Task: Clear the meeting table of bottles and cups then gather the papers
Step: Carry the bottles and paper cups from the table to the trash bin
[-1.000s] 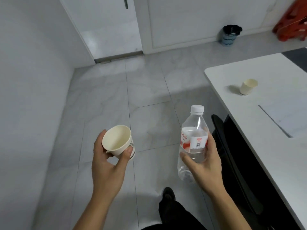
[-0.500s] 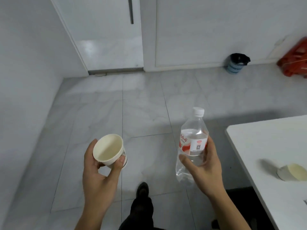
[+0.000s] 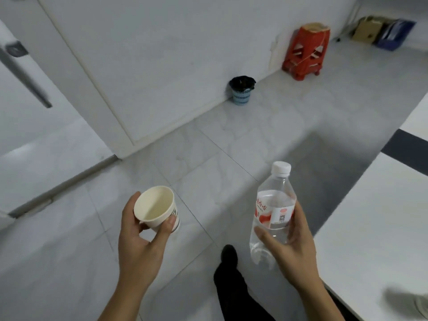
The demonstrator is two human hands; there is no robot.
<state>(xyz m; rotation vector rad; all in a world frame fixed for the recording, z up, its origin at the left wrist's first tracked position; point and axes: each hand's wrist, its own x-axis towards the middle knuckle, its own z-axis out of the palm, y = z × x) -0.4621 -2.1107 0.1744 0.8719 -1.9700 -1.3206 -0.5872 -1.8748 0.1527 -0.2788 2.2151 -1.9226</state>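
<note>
1. While the left hand (image 3: 141, 237) curls its fingers round a cup (image 3: 155, 206) at seven o'clock, the right hand (image 3: 291, 246) grips a capped bottle (image 3: 273, 205) upright at five.
2. Both are off the table (image 3: 370, 228) at four o'clock; a bin (image 3: 242, 90) waits at twelve.
3. My call: clearing is under way, binning comes next; no papers in sight, so gathering is left.

One held cup (image 3: 155, 207), one bottle (image 3: 274, 205), one bin (image 3: 242, 93), one stool (image 3: 305, 50), one table (image 3: 370, 228).
</note>
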